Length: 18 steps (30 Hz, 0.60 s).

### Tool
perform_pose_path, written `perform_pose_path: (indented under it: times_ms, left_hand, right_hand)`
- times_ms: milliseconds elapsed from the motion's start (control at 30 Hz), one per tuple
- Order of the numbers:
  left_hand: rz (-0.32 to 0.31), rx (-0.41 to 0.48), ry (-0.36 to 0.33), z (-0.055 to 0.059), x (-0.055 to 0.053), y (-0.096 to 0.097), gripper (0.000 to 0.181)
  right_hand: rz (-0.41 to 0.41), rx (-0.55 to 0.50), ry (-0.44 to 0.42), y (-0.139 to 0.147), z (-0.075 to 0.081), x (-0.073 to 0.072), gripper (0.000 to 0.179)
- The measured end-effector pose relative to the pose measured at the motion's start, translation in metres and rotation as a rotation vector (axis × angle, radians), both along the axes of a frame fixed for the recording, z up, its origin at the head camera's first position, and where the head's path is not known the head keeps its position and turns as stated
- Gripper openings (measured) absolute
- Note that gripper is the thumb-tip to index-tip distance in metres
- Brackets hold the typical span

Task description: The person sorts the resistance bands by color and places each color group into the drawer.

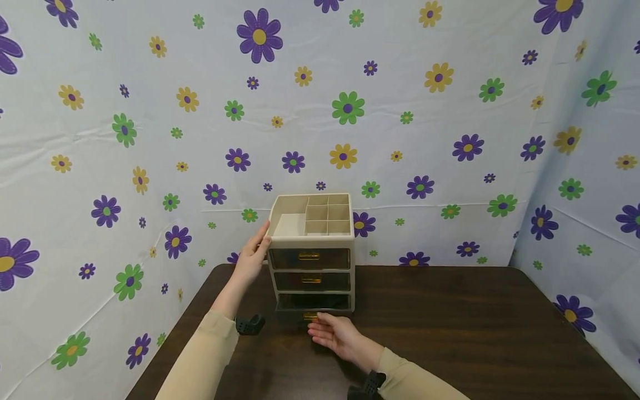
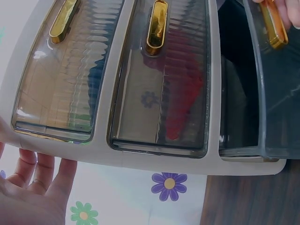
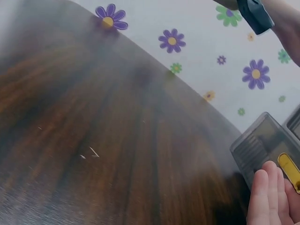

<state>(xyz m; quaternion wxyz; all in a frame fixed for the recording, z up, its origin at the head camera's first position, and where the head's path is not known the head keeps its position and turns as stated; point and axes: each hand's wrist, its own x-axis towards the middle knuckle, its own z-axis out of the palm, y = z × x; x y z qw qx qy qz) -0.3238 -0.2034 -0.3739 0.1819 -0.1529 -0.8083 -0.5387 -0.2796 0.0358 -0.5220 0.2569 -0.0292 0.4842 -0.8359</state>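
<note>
A cream desktop drawer organizer point(image 1: 353, 278) stands on the table, with an open-topped compartment tray point(image 1: 292, 225) above three smoky see-through drawers. My left hand point(image 1: 252, 258) holds its upper left front corner, thumb at the front and fingers along the side wall. The bottom drawer point(image 2: 283, 103) is pulled out partway. At its gold handle point(image 1: 310, 316) my right hand point(image 1: 340, 335) pinches with thumb and fingertips. The top drawer point(image 1: 285, 259) and middle drawer point(image 1: 285, 281) are closed. Something red point(image 2: 185, 93) shows through the middle one, something blue point(image 2: 96, 84) through the top one.
The dark brown wooden table point(image 1: 450, 322) extends to the right and in front. Behind it hangs a white cloth point(image 1: 400, 139) printed with flowers, close to the organizer's back. A few pale specks point(image 3: 93, 152) lie on the tabletop.
</note>
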Motion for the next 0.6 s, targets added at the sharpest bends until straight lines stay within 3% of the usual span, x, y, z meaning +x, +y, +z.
perform_pose_path:
  times_ms: [433, 600]
  left_hand:
    - [0.018, 0.003, -0.022, 0.000, 0.000, 0.000, 0.051]
    - [0.015, -0.001, -0.034, 0.008, 0.007, 0.003, 0.051]
  right_hand:
    - [-0.013, -0.017, 0.008, -0.001, 0.001, -0.018, 0.014]
    - [-0.023, -0.013, 0.010, -0.002, 0.001, -0.025, 0.018]
